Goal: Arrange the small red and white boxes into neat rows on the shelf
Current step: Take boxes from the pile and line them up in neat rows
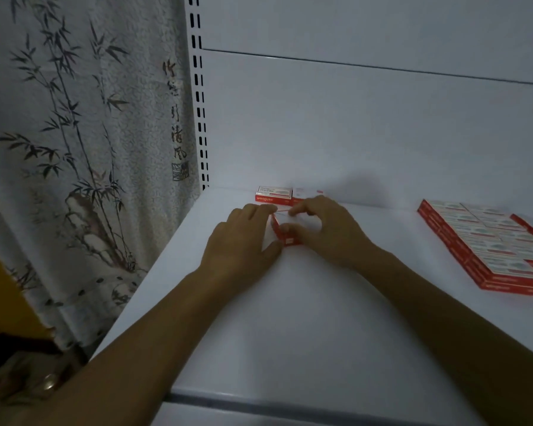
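Two hands meet on the white shelf, and they hold one small box between them. The small box is red and white. It sits near the middle of the shelf, a bit to the left, and it looks tipped up on its side, with a red edge showing.

The left hand lies on the left side of the small box. Its fingers reach to the far end and its thumb touches the near corner, so it pinches the small box. The right hand is curled over the right side. Its fingers bend round to the far edge and its thumb presses the top, so it grips the small box too.

Just behind the hands, two more boxes lie flat side by side, touching the back wall.

Far off on the right is a big block of boxes, packed close in neat rows.

On the left stands a white post with dark slots. Beside it hangs a curtain with bamboo painted on it.
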